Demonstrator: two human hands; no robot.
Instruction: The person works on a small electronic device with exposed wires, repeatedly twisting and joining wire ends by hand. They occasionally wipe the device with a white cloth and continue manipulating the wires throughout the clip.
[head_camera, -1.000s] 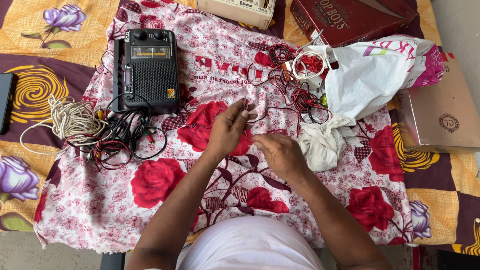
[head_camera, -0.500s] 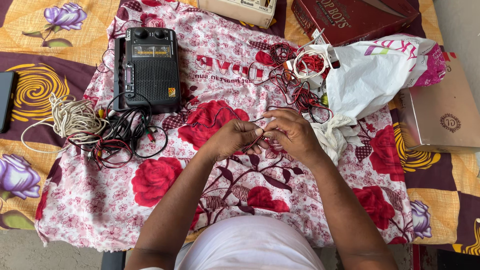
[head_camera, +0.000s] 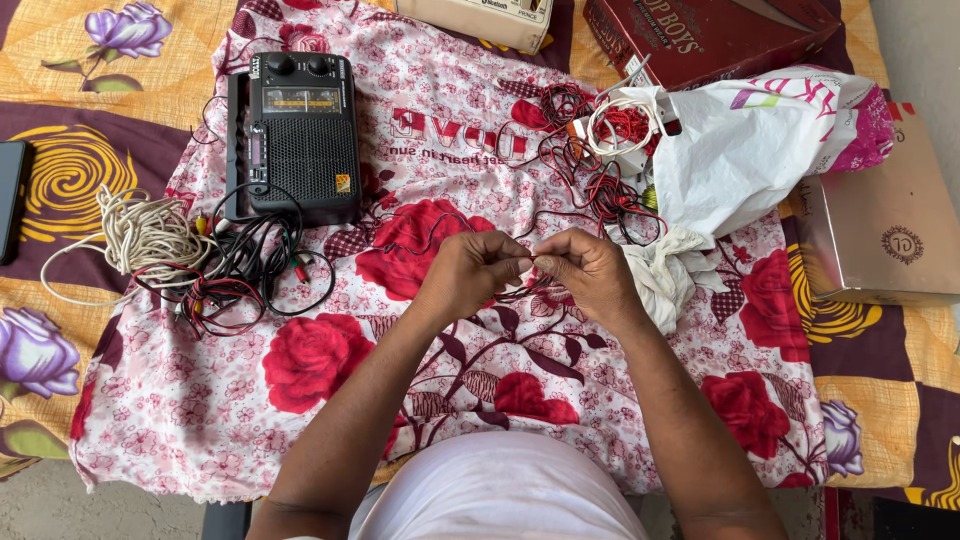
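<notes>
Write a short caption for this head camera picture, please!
Both hands, left hand and right hand, pinch a thin wire over a rose-print cloth.

1. Whatever the left hand (head_camera: 468, 272) and right hand (head_camera: 590, 272) pinch between their fingertips is too thin to make out; the meeting fingers cover it.
2. A thin dark wire (head_camera: 440, 222) runs toward the left fingers; its end disappears under them.
3. Beyond the fingers, the cream box (head_camera: 490, 14) and the dark red box (head_camera: 700, 35) are cut by the top edge.
4. Far left of the fingers, a black flat device (head_camera: 10, 195) is cropped by the frame edge.
5. Right of the fingers, the white plastic bag (head_camera: 760, 150) hides its contents, and the cardboard box (head_camera: 880, 230) runs off the frame.
</notes>
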